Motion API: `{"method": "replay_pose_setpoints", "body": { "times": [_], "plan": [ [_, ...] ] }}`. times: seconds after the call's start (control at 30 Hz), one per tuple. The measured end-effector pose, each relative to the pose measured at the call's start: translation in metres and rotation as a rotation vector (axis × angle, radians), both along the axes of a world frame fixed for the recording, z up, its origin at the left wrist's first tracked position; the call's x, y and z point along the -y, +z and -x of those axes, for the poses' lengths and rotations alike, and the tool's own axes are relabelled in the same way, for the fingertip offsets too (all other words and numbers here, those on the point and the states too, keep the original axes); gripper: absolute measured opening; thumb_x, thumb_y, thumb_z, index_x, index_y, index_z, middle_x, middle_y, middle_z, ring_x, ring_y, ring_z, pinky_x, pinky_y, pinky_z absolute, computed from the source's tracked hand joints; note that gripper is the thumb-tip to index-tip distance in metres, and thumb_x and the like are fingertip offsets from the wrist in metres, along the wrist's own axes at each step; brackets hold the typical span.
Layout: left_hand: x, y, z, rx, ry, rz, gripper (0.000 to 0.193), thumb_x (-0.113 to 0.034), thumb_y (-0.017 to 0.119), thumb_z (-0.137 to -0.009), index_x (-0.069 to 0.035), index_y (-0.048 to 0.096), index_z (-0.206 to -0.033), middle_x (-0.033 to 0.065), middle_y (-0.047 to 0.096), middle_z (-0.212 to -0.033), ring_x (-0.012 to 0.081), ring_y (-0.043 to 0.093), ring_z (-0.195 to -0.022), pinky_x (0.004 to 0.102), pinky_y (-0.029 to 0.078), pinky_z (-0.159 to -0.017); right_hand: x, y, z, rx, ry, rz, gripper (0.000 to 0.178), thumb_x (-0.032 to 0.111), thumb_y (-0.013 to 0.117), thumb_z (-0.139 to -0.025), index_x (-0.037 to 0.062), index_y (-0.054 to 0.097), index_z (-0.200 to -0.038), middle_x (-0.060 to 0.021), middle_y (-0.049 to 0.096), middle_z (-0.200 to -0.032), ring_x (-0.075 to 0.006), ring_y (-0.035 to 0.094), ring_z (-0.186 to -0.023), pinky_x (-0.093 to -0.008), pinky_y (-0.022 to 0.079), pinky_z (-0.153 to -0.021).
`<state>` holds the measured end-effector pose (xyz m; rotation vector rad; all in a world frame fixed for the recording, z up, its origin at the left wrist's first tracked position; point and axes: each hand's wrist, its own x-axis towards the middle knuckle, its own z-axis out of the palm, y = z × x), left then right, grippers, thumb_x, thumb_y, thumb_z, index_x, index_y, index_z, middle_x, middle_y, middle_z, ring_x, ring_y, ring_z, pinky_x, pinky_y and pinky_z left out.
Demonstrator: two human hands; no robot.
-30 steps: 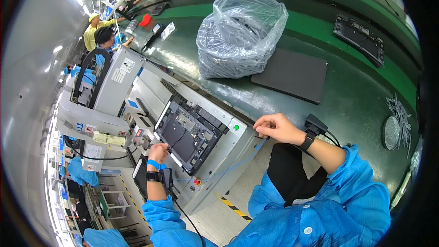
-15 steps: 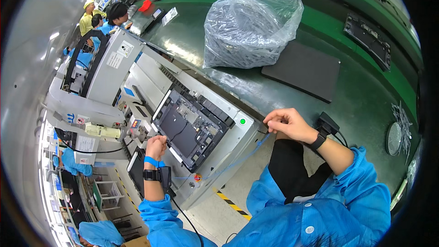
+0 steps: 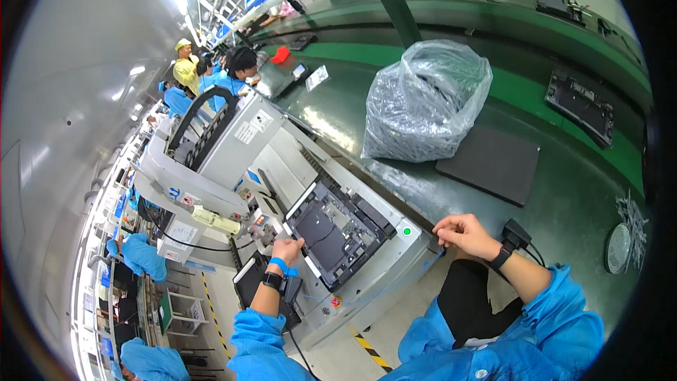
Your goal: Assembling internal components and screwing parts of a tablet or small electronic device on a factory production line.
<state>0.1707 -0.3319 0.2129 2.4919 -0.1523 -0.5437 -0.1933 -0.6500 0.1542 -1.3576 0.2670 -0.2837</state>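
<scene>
An opened laptop chassis (image 3: 326, 234), its board and black inner parts showing, lies in a black holder on a light grey machine (image 3: 416, 243). At its lower left edge is my left hand (image 3: 285, 250), fingers curled closed; what they grip, if anything, is hidden. A blue band (image 3: 281, 265) circles my left wrist, and a thin blue coiled cord (image 3: 384, 295) stretches from near it toward my right hand (image 3: 465, 234). My right hand is pinched closed beside the bench edge, just above the cord's end. Whatever sits between its fingertips is too small to make out.
A clear plastic bag (image 3: 427, 109) full of grey strips stands on the green bench, beside a dark flat panel (image 3: 490, 166). Another opened chassis (image 3: 582, 106) lies farther right. A round dish (image 3: 618, 248) is at the right. Co-workers in blue (image 3: 144, 257) are at the left.
The whole view has shifted, so the bench, machine and hands appear farther right and lower. My left hand sits slightly farther up along the chassis edge. Both hands stay closed.
</scene>
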Motion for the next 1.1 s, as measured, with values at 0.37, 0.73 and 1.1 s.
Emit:
{"method": "replay_pose_setpoints", "body": {
  "times": [0.37, 0.73, 1.1],
  "plan": [
    [0.017, 0.018, -0.026, -0.402, 0.086, -0.084, 0.038, -0.035, 0.068, -0.093, -0.008, 0.056, -0.067, 0.0011, 0.053, -0.056, 0.0117, 0.043, -0.043, 0.0291, 0.028, -0.038, 0.002, -0.020, -0.006, 0.029, -0.053, 0.045, 0.021, 0.021, 0.065, -0.093, 0.0033, 0.070, -0.102, -0.0029, 0.071, -0.079, -0.0081, 0.064, -0.068, -0.0255, 0.051, -0.064],
    [-0.007, 0.009, -0.023, -0.308, 0.000, 0.032, 0.035, -0.028, 0.062, -0.095, -0.012, 0.051, -0.067, -0.0037, 0.037, -0.056, 0.0086, 0.029, -0.043, 0.0272, 0.021, -0.040, -0.001, -0.007, -0.006, -0.043, -0.054, 0.153, 0.026, 0.031, 0.063, -0.093, 0.0073, 0.071, -0.101, -0.0007, 0.072, -0.079, -0.0079, 0.066, -0.067, -0.0258, 0.051, -0.063],
    [-0.017, 0.011, -0.021, -0.406, 0.045, 0.293, 0.025, -0.022, 0.064, -0.094, -0.013, 0.052, -0.073, -0.0047, 0.043, -0.063, 0.0060, 0.034, -0.046, 0.0242, 0.020, -0.040, 0.005, 0.001, -0.003, 0.007, -0.011, 0.015, 0.020, 0.020, 0.065, -0.093, 0.0026, 0.070, -0.104, -0.0030, 0.071, -0.081, -0.0078, 0.065, -0.071, -0.0248, 0.053, -0.066]
  ]
}}
